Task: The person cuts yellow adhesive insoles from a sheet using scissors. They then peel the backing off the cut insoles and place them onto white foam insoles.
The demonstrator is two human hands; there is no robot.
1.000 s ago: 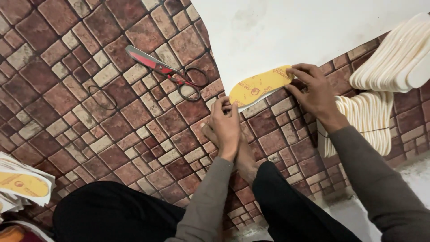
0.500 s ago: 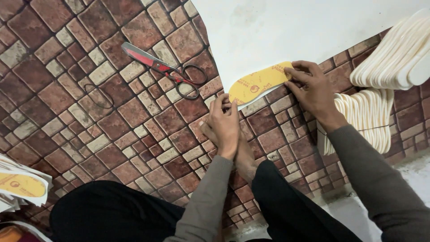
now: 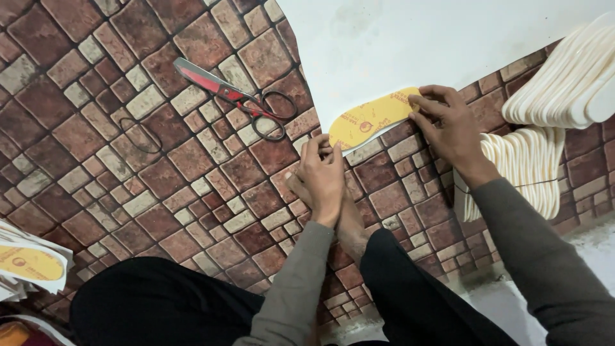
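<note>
A yellow shoe insole lies on the lower edge of a large white sheet spread on the brick-patterned floor. My right hand presses the insole's right end with its fingertips. My left hand rests fingers down on the sheet's edge at the insole's left tip, just above my bare foot. Red-handled scissors lie on the floor to the left, touched by neither hand.
Stacks of cream-white cut insoles fan out at the right, with another bundle below them. At the left edge lies a pile of yellow insoles on white pieces. A black loop lies on the floor.
The view has shifted slightly. Both hands stay on the insole and sheet in nearly the same pose.
</note>
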